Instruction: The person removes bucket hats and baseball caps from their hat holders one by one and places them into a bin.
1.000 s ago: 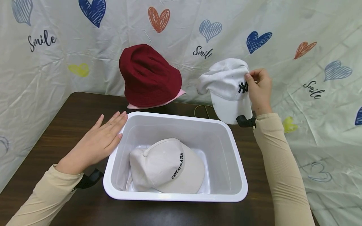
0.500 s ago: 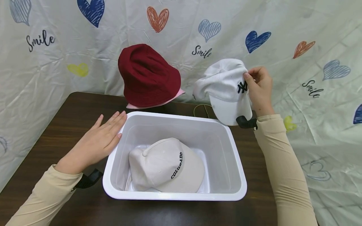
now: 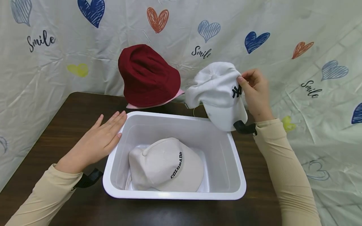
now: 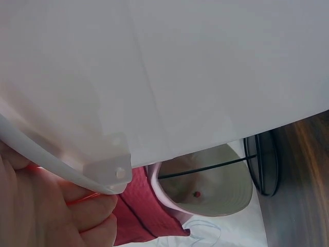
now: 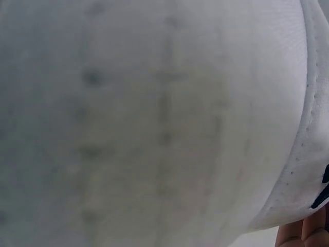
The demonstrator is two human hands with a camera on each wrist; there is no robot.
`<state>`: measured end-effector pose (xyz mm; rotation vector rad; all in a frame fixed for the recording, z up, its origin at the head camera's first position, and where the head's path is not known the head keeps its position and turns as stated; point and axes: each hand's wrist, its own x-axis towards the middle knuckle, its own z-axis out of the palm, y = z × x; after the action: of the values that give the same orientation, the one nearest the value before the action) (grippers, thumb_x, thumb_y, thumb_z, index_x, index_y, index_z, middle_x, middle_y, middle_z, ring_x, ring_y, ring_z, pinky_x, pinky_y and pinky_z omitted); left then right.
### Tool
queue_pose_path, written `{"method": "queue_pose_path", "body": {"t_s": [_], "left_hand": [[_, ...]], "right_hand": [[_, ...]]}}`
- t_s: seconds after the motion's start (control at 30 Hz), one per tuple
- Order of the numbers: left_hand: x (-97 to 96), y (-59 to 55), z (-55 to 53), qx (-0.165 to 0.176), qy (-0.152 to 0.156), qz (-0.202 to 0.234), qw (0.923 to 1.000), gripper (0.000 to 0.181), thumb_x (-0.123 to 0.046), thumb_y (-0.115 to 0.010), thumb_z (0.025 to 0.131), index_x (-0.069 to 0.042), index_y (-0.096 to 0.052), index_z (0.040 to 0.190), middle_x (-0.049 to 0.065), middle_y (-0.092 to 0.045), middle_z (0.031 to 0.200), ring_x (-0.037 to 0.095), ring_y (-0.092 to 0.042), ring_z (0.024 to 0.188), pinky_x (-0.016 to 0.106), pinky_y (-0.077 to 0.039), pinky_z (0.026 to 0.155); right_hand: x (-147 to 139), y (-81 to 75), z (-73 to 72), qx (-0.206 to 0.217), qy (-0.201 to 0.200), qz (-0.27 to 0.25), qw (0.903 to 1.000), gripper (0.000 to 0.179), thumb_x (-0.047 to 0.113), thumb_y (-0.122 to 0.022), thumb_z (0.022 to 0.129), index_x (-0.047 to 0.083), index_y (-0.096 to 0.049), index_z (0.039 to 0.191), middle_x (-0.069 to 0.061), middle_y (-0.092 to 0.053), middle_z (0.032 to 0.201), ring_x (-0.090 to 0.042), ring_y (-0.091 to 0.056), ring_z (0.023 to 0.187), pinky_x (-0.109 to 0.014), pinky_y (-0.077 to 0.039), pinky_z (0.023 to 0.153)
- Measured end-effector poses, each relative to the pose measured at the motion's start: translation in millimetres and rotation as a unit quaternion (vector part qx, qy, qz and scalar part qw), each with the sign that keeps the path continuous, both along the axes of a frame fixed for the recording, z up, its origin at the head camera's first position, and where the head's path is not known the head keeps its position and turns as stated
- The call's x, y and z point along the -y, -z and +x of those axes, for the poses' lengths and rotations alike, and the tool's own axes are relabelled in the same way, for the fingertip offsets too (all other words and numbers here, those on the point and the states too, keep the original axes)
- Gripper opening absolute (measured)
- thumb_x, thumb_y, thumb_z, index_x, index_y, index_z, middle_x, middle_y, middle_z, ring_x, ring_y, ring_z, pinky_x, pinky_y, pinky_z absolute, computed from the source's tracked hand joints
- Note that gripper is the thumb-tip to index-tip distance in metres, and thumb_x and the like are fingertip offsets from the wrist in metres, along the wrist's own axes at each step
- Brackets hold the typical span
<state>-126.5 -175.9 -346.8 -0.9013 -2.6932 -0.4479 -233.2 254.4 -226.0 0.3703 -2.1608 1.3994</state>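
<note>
My right hand (image 3: 254,92) pinches a white baseball cap (image 3: 219,91) with a black NY logo, at its front beside the logo. The cap hangs over the back right corner of a white plastic tub (image 3: 175,196), its brim pointing down. With fingers straight, my left hand (image 3: 97,142) rests on the tub's left rim. Inside the tub lies a cream cap (image 3: 167,164) lettered COLORADO. In the right wrist view the white cap's brim (image 5: 154,123) fills most of the picture. The left wrist view shows the tub's outer wall (image 4: 180,67) and my fingers (image 4: 95,211) under its rim.
Behind the tub a dark red bucket hat (image 3: 148,77) sits over something pink (image 3: 179,93) on a stand. Thin dark wire (image 4: 264,164) shows below it in the left wrist view. The brown wooden table (image 3: 70,110) meets a heart-patterned cloth (image 3: 181,18) at the back.
The right hand has brought the white cap left and slightly down, so its brim now overlaps the tub's back right corner. My left hand and the tub have stayed put.
</note>
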Motion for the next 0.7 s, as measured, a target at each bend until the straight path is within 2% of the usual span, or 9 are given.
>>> {"method": "queue_pose_path", "body": {"t_s": [0.33,0.7], "left_hand": [[0.7,0.1,0.6,0.002,-0.002,-0.001,1.0,0.054,-0.023,-0.042,0.099,0.0,-0.029,0.147,0.014,-0.029,0.151,0.029,-0.025,0.139,0.056,-0.013,0.11],[0.9,0.3,0.8,0.002,-0.002,-0.002,1.0,0.055,-0.023,-0.042,0.099,-0.001,-0.028,0.147,0.014,-0.027,0.152,0.029,-0.025,0.139,0.056,-0.012,0.111]], "right_hand": [[22,2.6,16.5,0.008,-0.075,-0.022,0.9969,0.016,-0.004,-0.06,0.089,0.011,-0.06,0.085,0.001,-0.058,0.087,-0.012,-0.057,0.081,-0.02,-0.044,0.072],[33,4.4,27.6,-0.007,-0.138,-0.047,0.9893,0.015,-0.012,-0.057,0.087,0.003,-0.059,0.084,-0.002,-0.058,0.084,-0.013,-0.052,0.072,-0.02,-0.043,0.065]]}}
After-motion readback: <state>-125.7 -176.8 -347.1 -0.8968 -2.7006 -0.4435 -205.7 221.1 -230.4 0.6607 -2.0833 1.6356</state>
